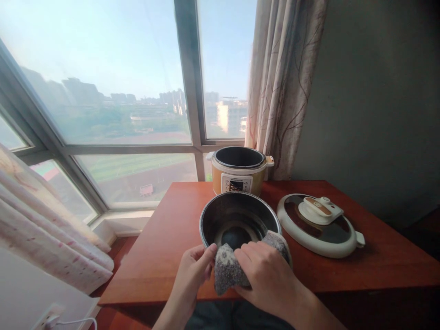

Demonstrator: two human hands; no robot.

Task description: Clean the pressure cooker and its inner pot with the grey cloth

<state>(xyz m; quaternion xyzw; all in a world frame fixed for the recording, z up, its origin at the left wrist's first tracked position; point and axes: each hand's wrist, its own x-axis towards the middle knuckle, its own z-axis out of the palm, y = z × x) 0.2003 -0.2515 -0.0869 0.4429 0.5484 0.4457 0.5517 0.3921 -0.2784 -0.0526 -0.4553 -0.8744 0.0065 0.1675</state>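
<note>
We hold a dark inner pot and a speckled cloth at the near edge of the tabletop.

Our right hand (266, 270) presses the grey speckled cloth (228, 270) against the near rim of the round dark metal inner pot (239, 219), its fingers closed over the fabric, which drapes over the rim and hangs down the outside. Our left hand (194, 268) grips the same rim just beside the cloth, thumb curled on the edge. The pot sits on the reddish-brown wooden tabletop (165, 247), right in front of our hands. To the right of our right hand lies the round white and dark-brown cooker lid with a white handle (319, 224), flat and apart from the pot. Beyond the pot, farther from our hands, stands the tan and white electric cooker body (239, 170), open on top, near the window (120, 91) and the patterned pale curtain (285, 87).
</note>
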